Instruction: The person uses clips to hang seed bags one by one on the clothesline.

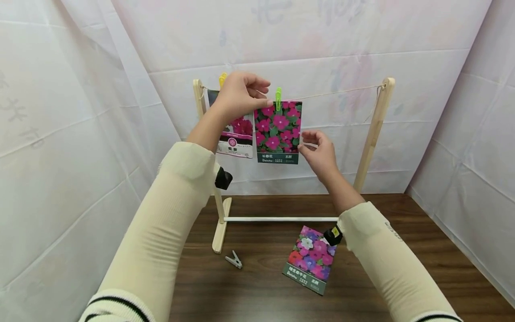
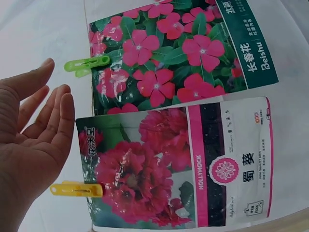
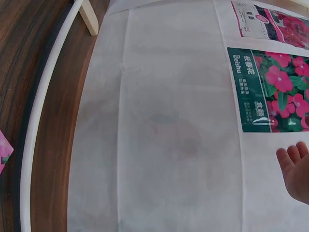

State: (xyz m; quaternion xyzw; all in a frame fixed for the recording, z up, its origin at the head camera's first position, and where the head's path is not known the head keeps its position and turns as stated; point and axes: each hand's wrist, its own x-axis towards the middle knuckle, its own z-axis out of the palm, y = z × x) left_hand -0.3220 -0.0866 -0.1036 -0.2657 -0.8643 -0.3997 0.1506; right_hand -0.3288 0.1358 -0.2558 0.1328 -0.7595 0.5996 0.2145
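Observation:
A seed packet with pink periwinkle flowers [image 1: 278, 129] hangs from the string by a green clothes peg [image 1: 278, 99]. My left hand [image 1: 241, 95] is raised beside that peg, its thumb near the packet's top left corner. In the left wrist view, a gap separates its fingers from the peg. My right hand [image 1: 321, 154] is at the packet's right edge; one fingertip overlaps the edge, the other fingers stay loose. Left of it hangs a hollyhock seed packet [image 2: 140, 174] on a yellow clothes peg [image 2: 77, 189], partly hidden by my left hand in the head view.
The string [image 1: 338, 93] runs between two wooden posts [image 1: 374, 134], joined low by a white rod [image 1: 281, 219]. On the dark wooden table [image 1: 257, 295] lie a grey clothes peg [image 1: 234, 260] and another flower seed packet [image 1: 310, 259]. White cloth [image 1: 100, 112] surrounds the table.

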